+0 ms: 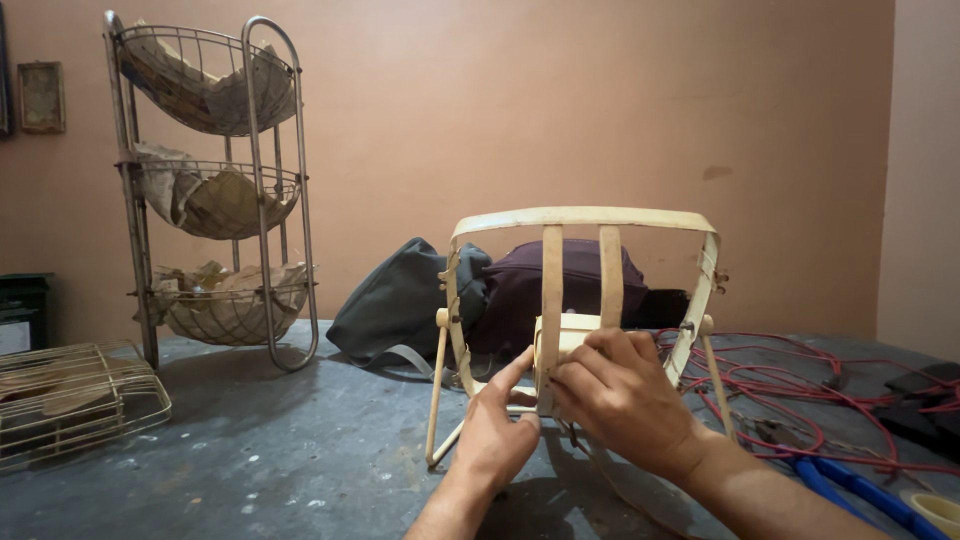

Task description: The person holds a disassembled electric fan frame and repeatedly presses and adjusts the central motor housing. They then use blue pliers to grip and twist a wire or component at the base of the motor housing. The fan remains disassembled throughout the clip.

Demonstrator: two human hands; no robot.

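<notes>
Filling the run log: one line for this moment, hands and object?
left hand: fingertips on cream frame, lower bars | right hand: gripping frame's centre block | frame: upright on grey table | red wires: right

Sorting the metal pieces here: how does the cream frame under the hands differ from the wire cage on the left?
The cream frame stands upright on thin legs; the wire cage lies low on its side. The frame is a few broad flat strips with wide gaps; the cage is many thin wires set close. Both hands, left and right, touch the frame; nothing touches the cage. Both are pale, open and rest on the grey floor.
</notes>
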